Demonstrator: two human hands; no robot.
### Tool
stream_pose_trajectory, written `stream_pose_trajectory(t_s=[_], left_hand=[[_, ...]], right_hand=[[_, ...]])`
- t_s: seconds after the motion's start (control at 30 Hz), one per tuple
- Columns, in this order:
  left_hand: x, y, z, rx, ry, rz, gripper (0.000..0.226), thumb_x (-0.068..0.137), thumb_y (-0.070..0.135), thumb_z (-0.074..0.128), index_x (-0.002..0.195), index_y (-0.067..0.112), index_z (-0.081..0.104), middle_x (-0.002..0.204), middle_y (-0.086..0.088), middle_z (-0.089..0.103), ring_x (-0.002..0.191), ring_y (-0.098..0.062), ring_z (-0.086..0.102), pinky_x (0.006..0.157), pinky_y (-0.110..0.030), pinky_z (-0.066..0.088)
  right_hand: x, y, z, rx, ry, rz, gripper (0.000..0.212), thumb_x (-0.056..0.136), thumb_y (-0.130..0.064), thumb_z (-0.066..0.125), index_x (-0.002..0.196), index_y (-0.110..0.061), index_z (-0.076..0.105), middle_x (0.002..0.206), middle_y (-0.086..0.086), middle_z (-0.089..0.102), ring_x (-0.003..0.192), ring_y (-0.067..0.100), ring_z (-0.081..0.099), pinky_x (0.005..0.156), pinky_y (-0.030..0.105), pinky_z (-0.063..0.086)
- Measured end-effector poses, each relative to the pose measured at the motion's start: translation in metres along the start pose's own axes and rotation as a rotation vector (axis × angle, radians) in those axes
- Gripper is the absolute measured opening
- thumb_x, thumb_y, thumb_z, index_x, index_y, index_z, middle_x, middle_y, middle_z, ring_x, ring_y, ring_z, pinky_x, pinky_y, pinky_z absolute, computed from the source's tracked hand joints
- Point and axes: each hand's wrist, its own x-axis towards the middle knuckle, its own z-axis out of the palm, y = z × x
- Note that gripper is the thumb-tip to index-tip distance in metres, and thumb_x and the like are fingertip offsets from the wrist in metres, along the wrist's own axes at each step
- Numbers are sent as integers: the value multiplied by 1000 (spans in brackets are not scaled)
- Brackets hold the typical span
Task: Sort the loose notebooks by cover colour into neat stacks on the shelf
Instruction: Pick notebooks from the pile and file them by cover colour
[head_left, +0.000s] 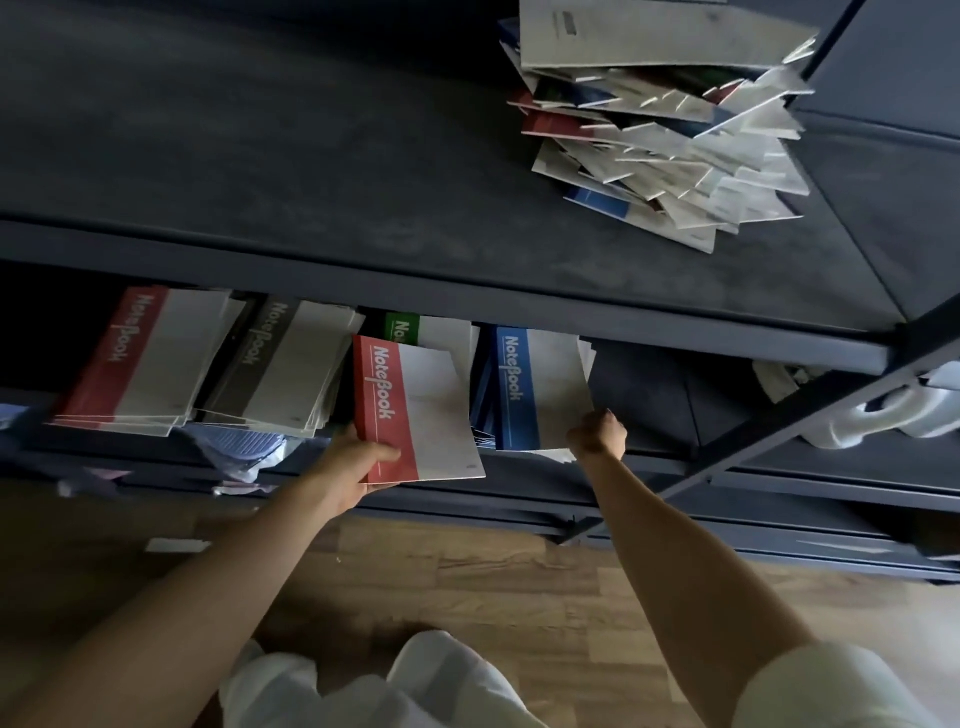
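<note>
Left hand (353, 467) gripped red-and-white paper notebook (415, 410) by near corner; right hand (597, 434) curled at blue-covered notebook stack (519, 395), grip unclear; best squared onto red-covered notebook stack (130, 358) leftward.

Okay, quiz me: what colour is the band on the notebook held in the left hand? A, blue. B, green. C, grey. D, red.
D: the left hand grips a notebook whose cover has a red band down one side, held up in front of the green stack on the shelf.
</note>
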Motion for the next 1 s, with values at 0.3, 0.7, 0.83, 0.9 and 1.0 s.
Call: stream_pose_trajectory(t_s=[0.3,0.7,0.83,0.9,1.0], left_hand=[[-8,10,-14,-48,6,30,51,86,-11,55,129,14,46,118,-9,57,100,-27,54,65,-33,46],[-11,30,-115,-60,84,173,40,88,-3,58,114,21,40,91,4,57,93,-23,53,65,-33,45],[-6,39,-173,154,176,299,26,86,2,62,99,17,47,83,1,56,80,-21,56,44,-19,45],[2,44,-205,289,261,358,20,82,4,64,86,17,50,77,2,57,73,-16,56,47,-15,47],[14,54,-251,554,290,379,29,80,26,59,103,10,55,90,-1,66,81,-20,66,68,-31,55]], right_hand=[[-23,-23,11,-243,-42,-125,36,92,-10,48,127,-6,51,133,18,42,122,34,39,99,39,39],[-136,-158,91,285,-728,-42,27,87,7,55,112,0,49,95,12,52,88,24,55,69,36,53],[-171,-192,138,404,-659,-6,30,84,13,48,111,0,54,88,14,56,82,28,59,59,35,57],[-192,-213,157,438,-612,15,31,86,10,46,111,-8,52,94,11,56,82,26,57,42,25,51],[-211,-242,185,452,-574,-11,34,90,3,45,120,-12,48,113,13,54,91,26,54,42,26,47]])
